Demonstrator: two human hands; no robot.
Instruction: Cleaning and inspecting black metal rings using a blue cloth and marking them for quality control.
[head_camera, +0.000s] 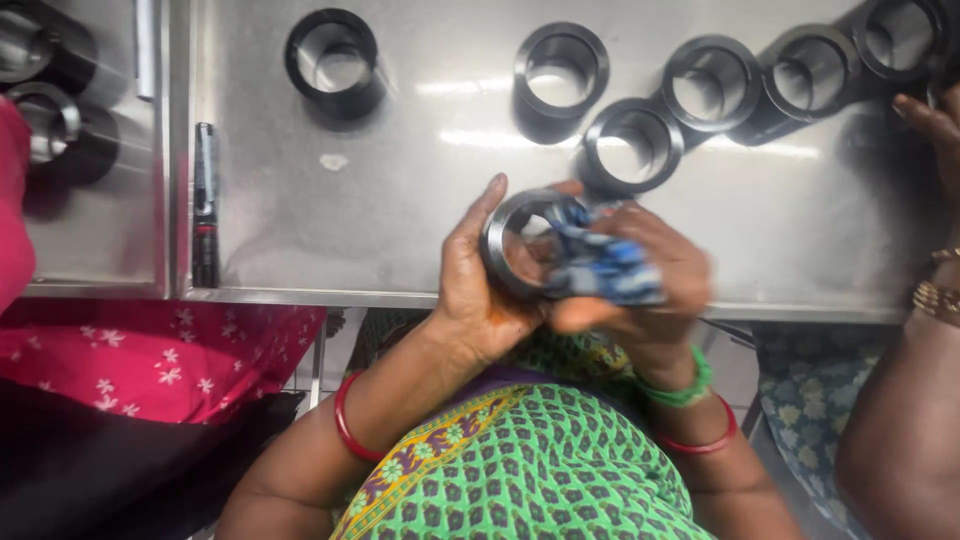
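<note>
Seen from above, the left hand (480, 290) gripped a dark metal ring (525, 245) just over the near edge of the steel table (400, 200), while the right hand (640, 280) pressed a bunched blue patterned cloth (600, 262) into its bore. Wiping well likely meant holding the ring steady and turning the cloth around the whole inner wall. No packages or signs showed; a slim black and red marker (205, 205) lay left, and more rings (632, 145) stood farther back
</note>
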